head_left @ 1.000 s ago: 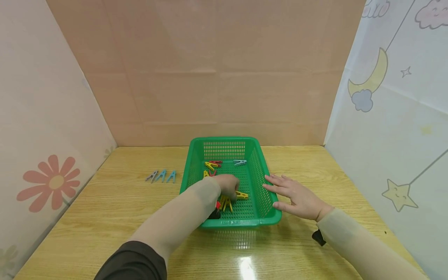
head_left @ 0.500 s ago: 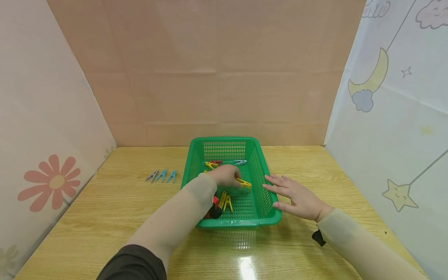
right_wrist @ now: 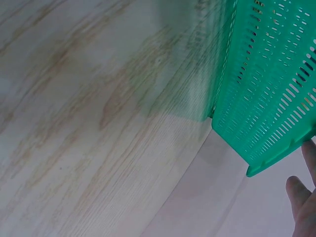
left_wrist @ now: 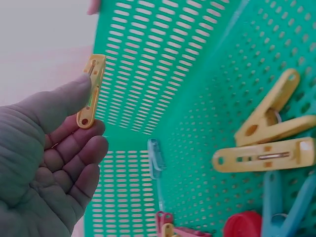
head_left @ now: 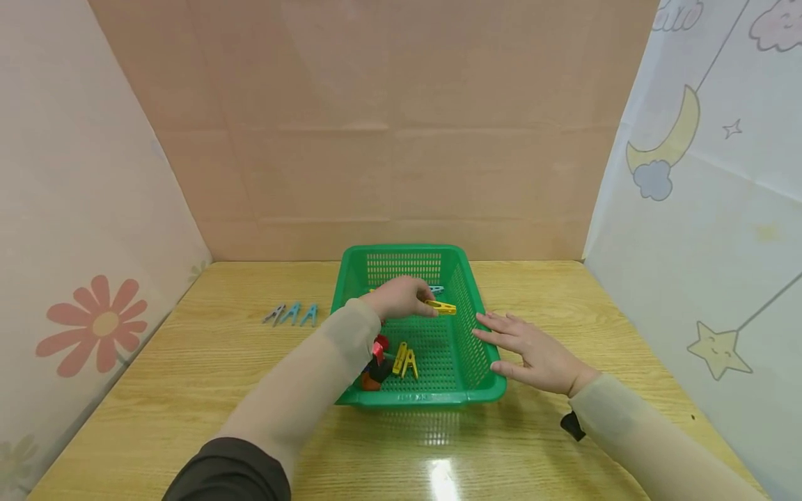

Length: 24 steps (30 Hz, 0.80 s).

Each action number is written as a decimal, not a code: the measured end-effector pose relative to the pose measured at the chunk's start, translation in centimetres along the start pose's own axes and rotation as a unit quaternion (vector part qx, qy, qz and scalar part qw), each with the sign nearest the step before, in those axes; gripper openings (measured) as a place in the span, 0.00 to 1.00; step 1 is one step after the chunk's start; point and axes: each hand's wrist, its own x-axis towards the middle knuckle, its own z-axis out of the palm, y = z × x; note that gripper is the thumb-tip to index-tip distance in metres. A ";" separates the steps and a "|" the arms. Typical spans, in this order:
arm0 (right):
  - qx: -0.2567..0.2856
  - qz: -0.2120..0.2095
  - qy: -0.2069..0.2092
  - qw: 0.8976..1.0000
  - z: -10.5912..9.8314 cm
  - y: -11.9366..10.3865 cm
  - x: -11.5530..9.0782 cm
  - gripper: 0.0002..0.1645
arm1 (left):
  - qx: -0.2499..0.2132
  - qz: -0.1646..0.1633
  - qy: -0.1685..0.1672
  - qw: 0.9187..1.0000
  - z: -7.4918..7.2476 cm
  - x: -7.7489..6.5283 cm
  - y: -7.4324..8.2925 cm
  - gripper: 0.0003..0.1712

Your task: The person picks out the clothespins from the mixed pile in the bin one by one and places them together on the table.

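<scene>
Head view, centre: left hand (head_left: 399, 298) pinches one yellow clothespin (head_left: 443, 307) between thumb and fingers; other fingers loosely bent in left-wrist view. Held clothespin is raised above the floor of the green basket (head_left: 413, 399), toward its right wall. Right hand (head_left: 540, 358), right of centre: fingers extended, gripping nothing, fingertips at basket rim. Two more yellow clothespins (head_left: 399, 359) lie in the basket, lower centre. Three clothespins (head_left: 293, 311) in a row on table (head_left: 188, 390), left of centre.
</scene>
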 end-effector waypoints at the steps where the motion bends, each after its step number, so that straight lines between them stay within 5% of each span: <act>1: 0.000 -0.001 0.000 1.000 0.0 0.0 0.0 0.34 | -0.003 0.004 0.003 1.000 -0.3 -0.1 0.1 0.15; 24: -0.009 -0.004 0.004 1.000 0.2 0.0 0.1 0.35 | -0.064 -0.009 0.052 0.997 -5.3 -3.4 -2.3 0.20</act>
